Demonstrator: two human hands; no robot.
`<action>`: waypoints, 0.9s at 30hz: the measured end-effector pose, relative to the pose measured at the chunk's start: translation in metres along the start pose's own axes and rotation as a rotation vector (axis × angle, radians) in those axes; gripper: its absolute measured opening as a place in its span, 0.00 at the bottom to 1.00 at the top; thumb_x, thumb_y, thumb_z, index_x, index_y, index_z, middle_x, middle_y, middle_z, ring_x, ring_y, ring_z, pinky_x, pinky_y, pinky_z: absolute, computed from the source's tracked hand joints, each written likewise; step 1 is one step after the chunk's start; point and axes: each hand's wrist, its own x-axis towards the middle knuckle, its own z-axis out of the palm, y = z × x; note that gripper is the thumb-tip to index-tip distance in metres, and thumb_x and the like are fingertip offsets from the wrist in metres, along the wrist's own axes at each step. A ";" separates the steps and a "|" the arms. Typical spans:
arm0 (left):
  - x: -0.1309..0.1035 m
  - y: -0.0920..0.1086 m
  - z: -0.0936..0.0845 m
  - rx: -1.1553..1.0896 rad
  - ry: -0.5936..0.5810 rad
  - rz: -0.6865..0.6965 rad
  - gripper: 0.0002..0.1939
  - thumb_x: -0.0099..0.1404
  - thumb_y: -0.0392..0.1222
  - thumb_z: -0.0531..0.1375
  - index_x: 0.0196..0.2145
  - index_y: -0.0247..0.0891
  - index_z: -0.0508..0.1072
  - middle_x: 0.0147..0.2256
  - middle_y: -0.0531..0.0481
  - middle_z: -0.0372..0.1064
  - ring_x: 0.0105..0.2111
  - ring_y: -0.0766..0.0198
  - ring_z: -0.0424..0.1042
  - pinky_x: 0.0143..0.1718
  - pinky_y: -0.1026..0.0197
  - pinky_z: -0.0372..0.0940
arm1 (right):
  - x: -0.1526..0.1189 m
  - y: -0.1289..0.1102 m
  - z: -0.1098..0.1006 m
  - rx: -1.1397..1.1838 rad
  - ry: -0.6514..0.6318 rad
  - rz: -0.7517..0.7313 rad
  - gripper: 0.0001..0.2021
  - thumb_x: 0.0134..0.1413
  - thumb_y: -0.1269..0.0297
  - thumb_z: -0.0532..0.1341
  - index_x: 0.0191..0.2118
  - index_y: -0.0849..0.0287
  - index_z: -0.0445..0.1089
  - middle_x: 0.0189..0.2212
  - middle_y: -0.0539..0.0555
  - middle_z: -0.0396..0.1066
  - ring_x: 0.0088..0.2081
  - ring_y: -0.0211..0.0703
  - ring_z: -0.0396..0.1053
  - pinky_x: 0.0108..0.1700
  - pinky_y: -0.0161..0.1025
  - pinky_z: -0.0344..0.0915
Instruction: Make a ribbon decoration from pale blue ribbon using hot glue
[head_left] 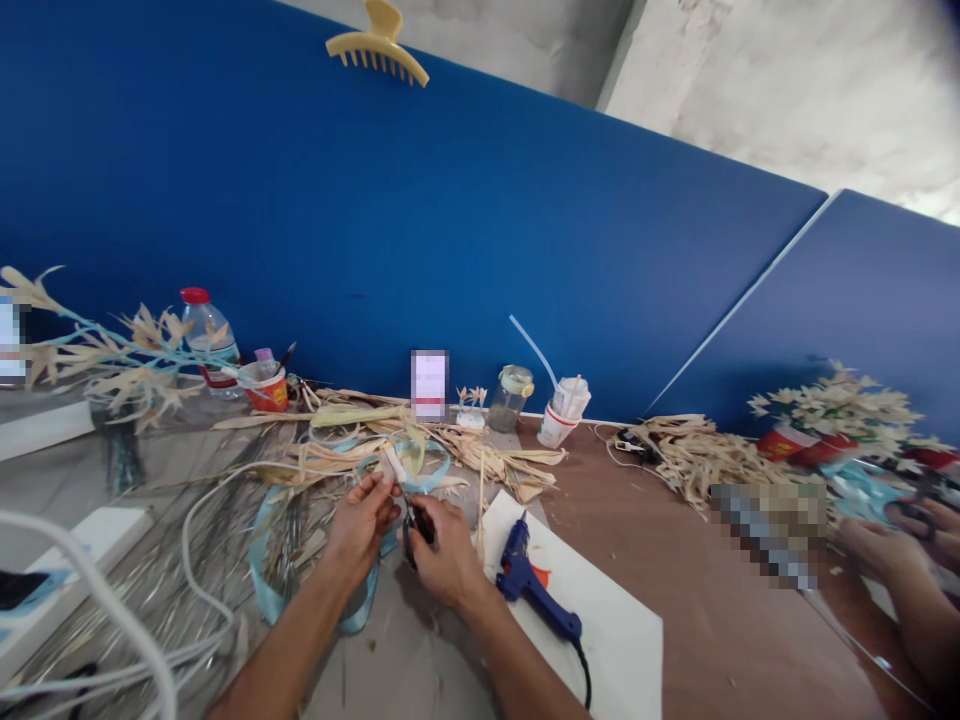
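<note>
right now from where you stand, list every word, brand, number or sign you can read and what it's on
No text can be read for certain.
Red-capped bottle: label too blurred.
Red paper cup with the pen: yellowish marks, too small.
White cup with red bands: nothing legible.
Upright screen: pixelated, unreadable.
</note>
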 end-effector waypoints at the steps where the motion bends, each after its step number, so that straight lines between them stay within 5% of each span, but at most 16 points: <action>1: 0.000 0.001 0.000 -0.003 0.001 0.000 0.19 0.37 0.42 0.73 0.25 0.35 0.71 0.18 0.57 0.69 0.16 0.74 0.63 0.18 0.70 0.59 | 0.000 0.000 0.000 0.001 0.002 0.000 0.18 0.47 0.70 0.59 0.47 0.58 0.70 0.37 0.56 0.73 0.40 0.48 0.67 0.45 0.44 0.61; 19: 0.001 0.001 0.001 0.005 0.019 0.014 0.19 0.38 0.43 0.73 0.24 0.35 0.71 0.18 0.57 0.68 0.15 0.74 0.62 0.19 0.70 0.58 | 0.001 0.000 0.001 0.040 -0.034 0.028 0.19 0.46 0.75 0.57 0.46 0.58 0.70 0.37 0.55 0.73 0.39 0.47 0.68 0.46 0.43 0.61; 27: 0.002 0.000 0.000 0.038 0.008 0.028 0.17 0.39 0.42 0.72 0.24 0.35 0.70 0.17 0.57 0.68 0.13 0.76 0.58 0.18 0.69 0.57 | 0.004 0.005 -0.001 0.049 -0.023 0.047 0.20 0.45 0.77 0.56 0.45 0.57 0.71 0.29 0.51 0.72 0.33 0.43 0.67 0.41 0.39 0.62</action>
